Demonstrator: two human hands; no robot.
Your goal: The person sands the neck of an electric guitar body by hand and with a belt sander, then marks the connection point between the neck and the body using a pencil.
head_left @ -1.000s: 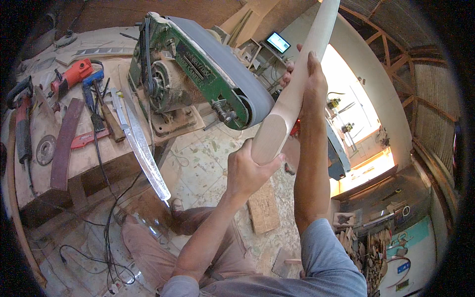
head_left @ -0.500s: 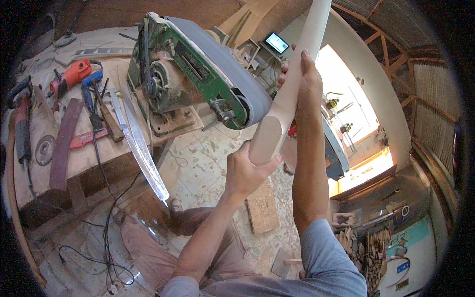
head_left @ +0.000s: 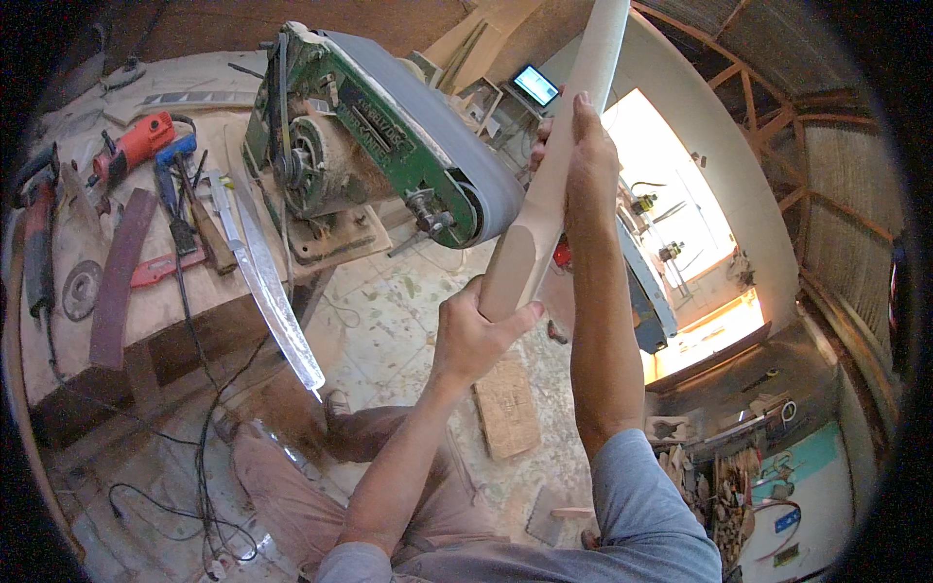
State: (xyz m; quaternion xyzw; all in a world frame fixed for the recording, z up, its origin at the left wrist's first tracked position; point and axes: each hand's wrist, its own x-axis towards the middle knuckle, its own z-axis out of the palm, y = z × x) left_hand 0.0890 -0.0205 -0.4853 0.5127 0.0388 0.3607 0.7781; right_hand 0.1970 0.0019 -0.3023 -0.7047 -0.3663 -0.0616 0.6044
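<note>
Against the sanding belt (head_left: 457,146), both hands press a wooden blank (head_left: 554,175).

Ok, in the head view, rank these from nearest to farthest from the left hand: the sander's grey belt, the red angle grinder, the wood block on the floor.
From the left hand, gripping the pale wooden piece:
1. Grey sanding belt, just above and left of it; the wood block, just below it on the floor, looks too close to call against the belt.
2. Red angle grinder, far left on the bench.

We wear a grey-blue short-sleeved shirt at the lower right of the frame, dusty tan trousers at the lower centre, and nothing on our forearms or hands.
</note>
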